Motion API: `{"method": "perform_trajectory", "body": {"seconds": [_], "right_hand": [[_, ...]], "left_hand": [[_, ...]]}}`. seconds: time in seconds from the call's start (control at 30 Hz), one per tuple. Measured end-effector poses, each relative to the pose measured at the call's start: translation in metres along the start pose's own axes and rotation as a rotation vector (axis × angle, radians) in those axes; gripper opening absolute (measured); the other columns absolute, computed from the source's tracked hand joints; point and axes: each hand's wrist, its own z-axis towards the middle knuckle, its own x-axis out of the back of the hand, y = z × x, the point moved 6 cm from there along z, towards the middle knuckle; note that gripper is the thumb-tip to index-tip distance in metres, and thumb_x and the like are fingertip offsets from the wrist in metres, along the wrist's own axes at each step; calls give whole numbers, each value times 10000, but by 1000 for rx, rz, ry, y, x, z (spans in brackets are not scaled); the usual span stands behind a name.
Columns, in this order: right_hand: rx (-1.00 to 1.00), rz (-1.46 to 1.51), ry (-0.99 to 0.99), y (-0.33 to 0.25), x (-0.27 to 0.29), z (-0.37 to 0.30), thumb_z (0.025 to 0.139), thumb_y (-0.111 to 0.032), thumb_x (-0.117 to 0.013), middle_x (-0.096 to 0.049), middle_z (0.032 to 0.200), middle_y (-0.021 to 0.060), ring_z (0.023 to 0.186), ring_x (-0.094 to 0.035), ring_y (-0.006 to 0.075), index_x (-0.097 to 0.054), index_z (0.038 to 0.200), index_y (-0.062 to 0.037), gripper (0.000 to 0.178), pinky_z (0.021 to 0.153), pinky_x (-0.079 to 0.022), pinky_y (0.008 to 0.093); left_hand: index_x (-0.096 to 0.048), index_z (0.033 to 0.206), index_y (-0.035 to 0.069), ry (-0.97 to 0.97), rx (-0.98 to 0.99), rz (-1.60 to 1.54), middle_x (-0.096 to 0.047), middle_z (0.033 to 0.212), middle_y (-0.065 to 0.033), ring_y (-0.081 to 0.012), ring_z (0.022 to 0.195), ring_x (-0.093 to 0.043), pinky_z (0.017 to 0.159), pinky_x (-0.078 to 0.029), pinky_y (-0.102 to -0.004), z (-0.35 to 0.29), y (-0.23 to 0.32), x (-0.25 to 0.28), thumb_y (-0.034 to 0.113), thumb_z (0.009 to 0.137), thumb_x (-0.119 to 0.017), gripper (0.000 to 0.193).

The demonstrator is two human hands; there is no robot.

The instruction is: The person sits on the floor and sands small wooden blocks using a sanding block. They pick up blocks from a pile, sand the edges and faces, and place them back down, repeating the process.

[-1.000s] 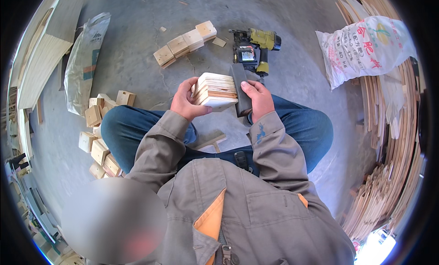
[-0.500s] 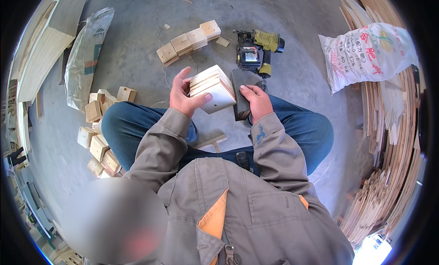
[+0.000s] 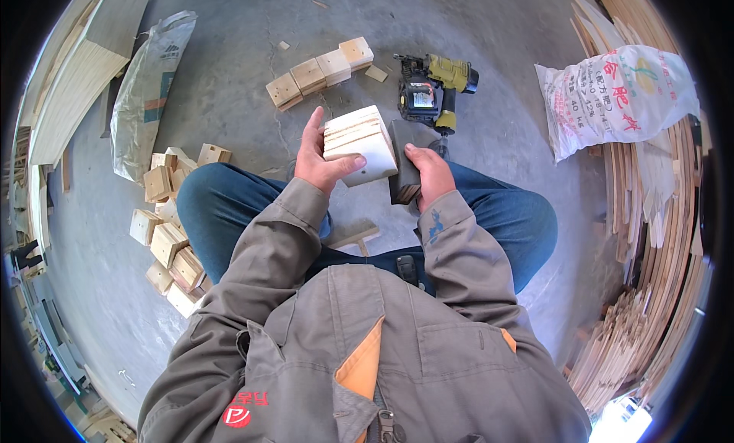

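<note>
My left hand (image 3: 319, 156) is closed round a pale layered wooden block (image 3: 358, 145), thumb on its near face and fingers at its left side. In my right hand (image 3: 432, 174) is a dark grey sanding block (image 3: 404, 162), held upright with the thumb on top; brownish layers show at its lower edge. Its dark face lies against or very close to the right side of the wooden block. Both are held above the floor between my bent knees. Most of my right fingers are hidden behind the sanding block.
A row of wooden blocks (image 3: 309, 76) and a yellow-black nail gun (image 3: 436, 91) lie ahead on the concrete floor. Many loose blocks (image 3: 167, 244) are heaped by my left knee. Stacked boards (image 3: 80, 84) stand at left; wood strips (image 3: 650, 275) and a white sack (image 3: 612, 99) at right.
My left hand and the wooden block have shifted slightly right, and the block has turned a little. My right hand and the sanding block stay nearly in place.
</note>
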Motion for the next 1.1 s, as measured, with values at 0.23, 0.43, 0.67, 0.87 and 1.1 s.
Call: {"method": "perform_trajectory", "body": {"seconds": [0.23, 0.43, 0.67, 0.87, 1.1], "right_hand": [[-1, 2, 8, -6, -2, -5, 978, -215, -683, -706, 1031, 105, 929, -651, 168, -672, 1105, 59, 302, 854, -521, 313], [32, -77, 26, -4, 5, 1, 941, -228, -733, -706, 1077, 129, 954, -656, 177, -652, 1174, 72, 389, 852, -525, 311], [379, -405, 284, -34, 21, -2, 894, -249, -787, -690, 1164, 190, 1055, -670, 244, -626, 1231, 62, 487, 912, -531, 360], [733, -898, 161, -54, -20, -30, 832, -309, -811, -658, 1196, 204, 1129, -621, 348, -629, 1258, 26, 572, 990, -496, 423], [871, -983, -10, -45, -48, -45, 810, -313, -811, -645, 1200, 215, 1160, -586, 374, -642, 1233, 10, 559, 1029, -471, 448]], "left_hand": [[-483, 1438, -20, -76, 111, -1, -649, 1326, -128, -275, 1254, -607, 1119, -428, -421, 4, -8, 1, 34, 578, -886, 952], [-494, 1422, -23, -57, 102, 73, -652, 1322, -125, -268, 1230, -622, 1113, -436, -425, 3, -6, 1, 39, 576, -880, 932], [-508, 1398, -21, -7, -117, 560, -635, 1308, -131, -270, 1244, -594, 1091, -452, -395, 0, 8, 1, 131, 557, -928, 952], [-591, 1274, 18, 1, -295, 1074, -627, 1176, -158, -333, 1120, -619, 1006, -500, -399, -8, 11, -9, 166, 534, -925, 826], [-609, 1256, 15, -21, -358, 1112, -631, 1179, -170, -349, 1119, -615, 983, -515, -412, -12, 6, -14, 175, 548, -912, 786]]}}
